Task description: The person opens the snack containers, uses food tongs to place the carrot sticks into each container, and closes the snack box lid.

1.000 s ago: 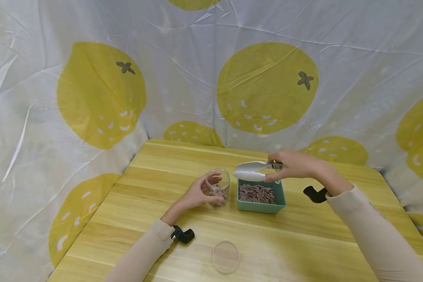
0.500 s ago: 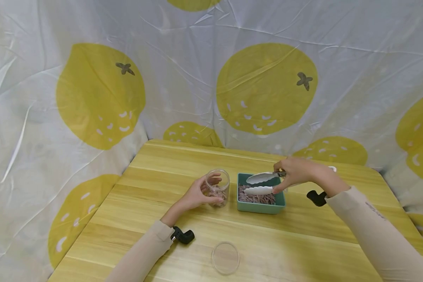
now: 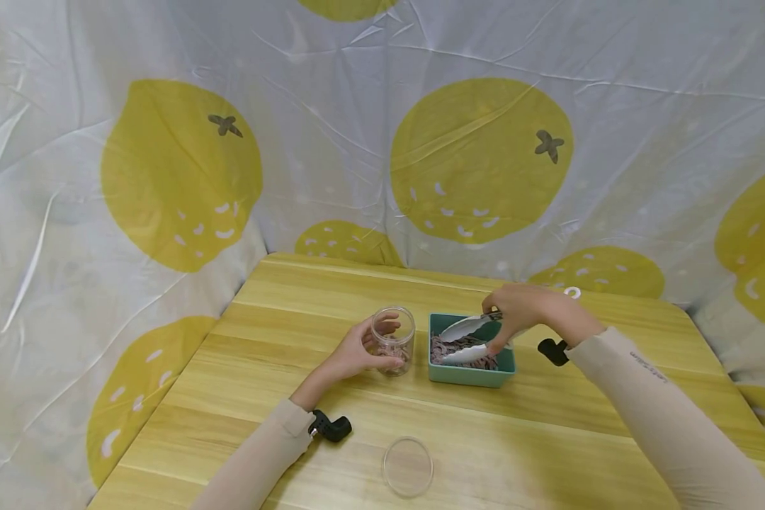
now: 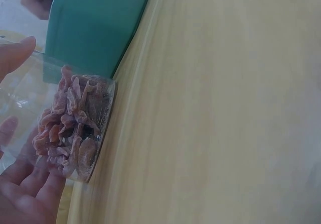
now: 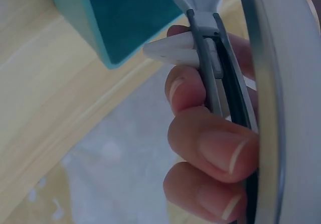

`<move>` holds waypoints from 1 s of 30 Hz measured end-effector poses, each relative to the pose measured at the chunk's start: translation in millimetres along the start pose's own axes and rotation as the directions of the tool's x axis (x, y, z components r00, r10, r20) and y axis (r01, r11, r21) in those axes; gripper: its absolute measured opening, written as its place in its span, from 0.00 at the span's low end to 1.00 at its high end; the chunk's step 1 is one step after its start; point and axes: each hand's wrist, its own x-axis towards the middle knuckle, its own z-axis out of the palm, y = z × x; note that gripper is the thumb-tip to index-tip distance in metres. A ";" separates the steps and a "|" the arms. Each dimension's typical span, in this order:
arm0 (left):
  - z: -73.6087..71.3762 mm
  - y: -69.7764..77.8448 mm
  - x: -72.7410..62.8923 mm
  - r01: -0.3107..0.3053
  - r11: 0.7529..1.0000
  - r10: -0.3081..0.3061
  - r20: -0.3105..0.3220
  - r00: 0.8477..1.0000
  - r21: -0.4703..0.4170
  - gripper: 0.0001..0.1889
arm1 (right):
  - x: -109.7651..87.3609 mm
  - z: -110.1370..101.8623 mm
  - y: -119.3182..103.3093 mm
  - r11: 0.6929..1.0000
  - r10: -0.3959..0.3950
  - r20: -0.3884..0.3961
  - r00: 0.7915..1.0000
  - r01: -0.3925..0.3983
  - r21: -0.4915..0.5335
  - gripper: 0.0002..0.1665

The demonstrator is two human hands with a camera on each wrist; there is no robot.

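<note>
My left hand curls round a clear jar standing on the table, its top uncovered. Wrinkled pinkish-brown dried strips fill the jar's lower part in the left wrist view. In my right hand I grip a pair of tongs with pale scalloped heads. Those heads are spread and dip into a teal rectangular box, down among more brownish strips. The right wrist view shows my fingers wrapped round the tongs' metal arms.
Nearer the table's front lies a round clear lid. The wooden table meets a lemon-patterned sheet hung along the back and sides. Black camera mounts are strapped to both wrists.
My right hand has brought the tongs from above the box's back rim down into the strips, their heads spread wider. The left hand and jar have stayed still.
</note>
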 end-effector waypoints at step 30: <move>-0.8 0.3 -1.2 0.001 1.000 -0.001 0.006 1.000 0.008 0.42 | -11.4 24.2 -14.0 0.998 0.010 -0.013 1.000 -0.011 -0.065 0.38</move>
